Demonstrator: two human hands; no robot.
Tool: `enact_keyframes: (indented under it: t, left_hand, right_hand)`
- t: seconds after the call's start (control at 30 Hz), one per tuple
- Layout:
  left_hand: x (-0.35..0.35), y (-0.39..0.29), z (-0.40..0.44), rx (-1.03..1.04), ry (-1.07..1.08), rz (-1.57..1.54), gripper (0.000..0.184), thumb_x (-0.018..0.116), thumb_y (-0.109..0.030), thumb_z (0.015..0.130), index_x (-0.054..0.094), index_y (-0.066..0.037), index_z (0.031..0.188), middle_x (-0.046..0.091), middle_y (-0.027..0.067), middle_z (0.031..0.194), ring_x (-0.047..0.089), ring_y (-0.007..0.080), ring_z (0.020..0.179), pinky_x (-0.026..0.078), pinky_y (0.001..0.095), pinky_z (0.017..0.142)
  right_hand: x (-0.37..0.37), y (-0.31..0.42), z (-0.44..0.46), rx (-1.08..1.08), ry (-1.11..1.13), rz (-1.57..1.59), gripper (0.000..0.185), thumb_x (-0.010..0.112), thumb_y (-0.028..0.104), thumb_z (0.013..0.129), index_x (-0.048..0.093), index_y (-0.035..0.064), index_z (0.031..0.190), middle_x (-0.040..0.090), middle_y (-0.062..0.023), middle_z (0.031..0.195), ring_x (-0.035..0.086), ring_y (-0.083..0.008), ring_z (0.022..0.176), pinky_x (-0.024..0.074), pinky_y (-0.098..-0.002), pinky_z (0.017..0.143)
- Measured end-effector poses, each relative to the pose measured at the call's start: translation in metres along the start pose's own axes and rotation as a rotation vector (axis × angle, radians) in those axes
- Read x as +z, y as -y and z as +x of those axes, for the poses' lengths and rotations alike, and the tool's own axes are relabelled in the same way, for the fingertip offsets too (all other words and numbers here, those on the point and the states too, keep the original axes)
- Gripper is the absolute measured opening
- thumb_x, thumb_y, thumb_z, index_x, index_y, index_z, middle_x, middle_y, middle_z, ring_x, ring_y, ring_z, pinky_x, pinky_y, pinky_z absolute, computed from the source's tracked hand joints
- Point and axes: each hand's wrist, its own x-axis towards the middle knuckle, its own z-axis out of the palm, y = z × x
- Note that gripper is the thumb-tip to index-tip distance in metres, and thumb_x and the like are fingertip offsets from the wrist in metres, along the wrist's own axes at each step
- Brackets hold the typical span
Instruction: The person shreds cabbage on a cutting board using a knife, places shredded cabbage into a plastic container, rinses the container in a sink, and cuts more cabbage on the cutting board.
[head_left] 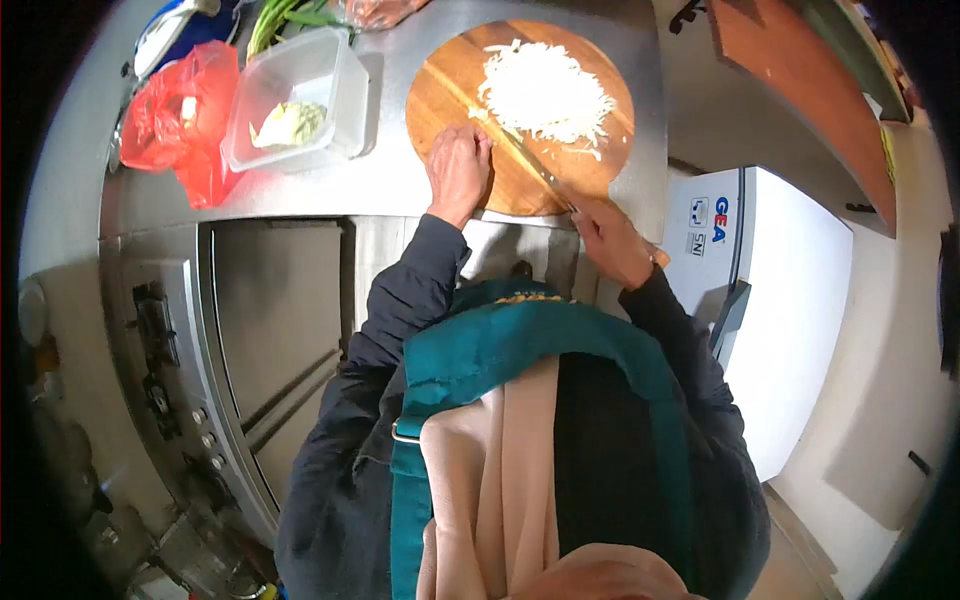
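Note:
On the round wooden cutting board lies a heap of finely shredded pale vegetable, which looks like cabbage. My right hand is wrapped around the handle of a knife, whose blade slants up and left across the board below the heap. My left hand rests on the lower left of the board, left of the blade, with its fingers curled in. Whatever it may hold is hidden under the fingers. A few loose shreds lie near the blade.
Left of the board stands a clear plastic container with a pale green vegetable piece inside. Beside it are a red plastic bag and green stalks. A white GEA appliance stands at right, below counter height.

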Motion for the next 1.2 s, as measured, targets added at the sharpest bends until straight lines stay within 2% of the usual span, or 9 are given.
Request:
enact_keyframes:
  t: [0.17, 0.3, 0.5, 0.63, 0.77, 0.97, 1.03, 1.1, 1.2]
  left_hand:
    - [0.014, -0.01, 0.04, 0.181, 0.004, 0.02, 0.017, 0.06, -0.014, 0.081, 0.06, 0.003, 0.078, 0.06, 0.0207, 0.078, 0.058, 0.037, 0.078, 0.046, 0.045, 0.069]
    - [0.009, -0.036, 0.088, 0.141, 0.071, -0.078, 0.019, 0.056, -0.014, 0.084, 0.061, 0.004, 0.08, 0.061, 0.0224, 0.083, 0.059, 0.0374, 0.08, 0.047, 0.044, 0.071]
    - [-0.008, -0.055, 0.131, 0.537, 0.076, -0.141, 0.017, 0.064, -0.021, 0.084, 0.069, -0.005, 0.087, 0.066, 0.0132, 0.085, 0.061, 0.0268, 0.088, 0.046, 0.0388, 0.08]
    - [0.016, -0.061, 0.127, 0.713, 0.394, -0.395, 0.016, 0.068, -0.023, 0.078, 0.071, -0.009, 0.086, 0.067, 0.0074, 0.085, 0.059, 0.0267, 0.09, 0.043, 0.0392, 0.087]
    - [0.006, -0.047, 0.114, 0.507, 0.346, -0.047, 0.017, 0.065, -0.028, 0.083, 0.07, -0.013, 0.089, 0.062, 0.0057, 0.096, 0.053, 0.0252, 0.098, 0.038, 0.0385, 0.091]
    - [-0.135, 0.044, 0.149, 0.513, 0.369, 0.011, 0.028, 0.067, -0.017, 0.079, 0.065, -0.011, 0.106, 0.062, 0.0084, 0.106, 0.059, 0.0261, 0.099, 0.047, 0.0383, 0.084]
    - [-0.194, 0.076, 0.154, 0.282, 0.64, 0.359, 0.046, 0.07, -0.009, 0.073, 0.057, -0.012, 0.118, 0.062, 0.0103, 0.108, 0.059, 0.0259, 0.102, 0.048, 0.0377, 0.087]
    - [-0.226, 0.092, 0.152, 0.064, 0.837, 0.594, 0.064, 0.076, -0.01, 0.066, 0.05, -0.013, 0.125, 0.058, 0.0123, 0.115, 0.056, 0.0265, 0.109, 0.046, 0.0365, 0.092]
    - [-0.23, 0.154, 0.153, 0.066, 1.034, 0.672, 0.078, 0.08, -0.012, 0.059, 0.045, -0.011, 0.129, 0.053, 0.013, 0.122, 0.051, 0.0272, 0.114, 0.043, 0.0366, 0.097]
  right_hand:
    - [-0.047, -0.014, 0.028, -0.165, -0.124, -0.125, 0.039, 0.044, 0.011, 0.088, 0.055, 0.0144, 0.125, 0.06, -0.0188, 0.111, 0.06, -0.0321, 0.096, 0.0466, -0.0363, 0.082]
    - [-0.096, 0.004, 0.051, 0.096, -0.042, -0.287, 0.037, 0.048, 0.016, 0.086, 0.059, 0.0183, 0.121, 0.063, -0.0163, 0.1, 0.059, -0.0342, 0.092, 0.046, -0.0412, 0.082]
    - [-0.106, 0.007, 0.059, 0.024, -0.08, -0.529, 0.031, 0.053, 0.019, 0.085, 0.062, 0.0175, 0.115, 0.06, -0.0129, 0.089, 0.06, -0.0324, 0.085, 0.0486, -0.0417, 0.072]
    - [-0.105, 0.005, 0.057, -0.125, -0.097, -0.565, 0.029, 0.056, 0.019, 0.084, 0.063, 0.0161, 0.111, 0.059, -0.0118, 0.088, 0.06, -0.0324, 0.081, 0.0483, -0.0428, 0.069]
    - [-0.131, 0.019, 0.04, -0.028, -0.065, -0.426, 0.025, 0.059, 0.016, 0.082, 0.063, 0.0107, 0.107, 0.058, -0.0123, 0.085, 0.059, -0.0325, 0.079, 0.0467, -0.0391, 0.069]
    - [-0.148, -0.004, 0.0, 0.127, -0.206, -0.018, 0.028, 0.06, 0.002, 0.083, 0.061, -0.0001, 0.11, 0.061, -0.0084, 0.092, 0.057, -0.0141, 0.083, 0.0453, -0.0263, 0.076]
    - [-0.142, -0.011, -0.008, 0.16, -0.209, 0.062, 0.027, 0.06, 0.004, 0.085, 0.061, -0.0004, 0.111, 0.062, -0.0069, 0.097, 0.057, -0.0123, 0.087, 0.0452, -0.0252, 0.079]
    - [-0.131, -0.013, -0.011, 0.193, -0.263, 0.082, 0.027, 0.061, 0.009, 0.087, 0.061, 0.0013, 0.112, 0.058, 0.0014, 0.088, 0.048, -0.0054, 0.071, 0.0395, -0.02, 0.059]
    - [-0.112, -0.006, -0.004, 0.185, -0.298, 0.165, 0.027, 0.062, 0.008, 0.086, 0.061, 0.0018, 0.113, 0.057, 0.0022, 0.082, 0.045, -0.0034, 0.065, 0.0361, -0.0189, 0.055]
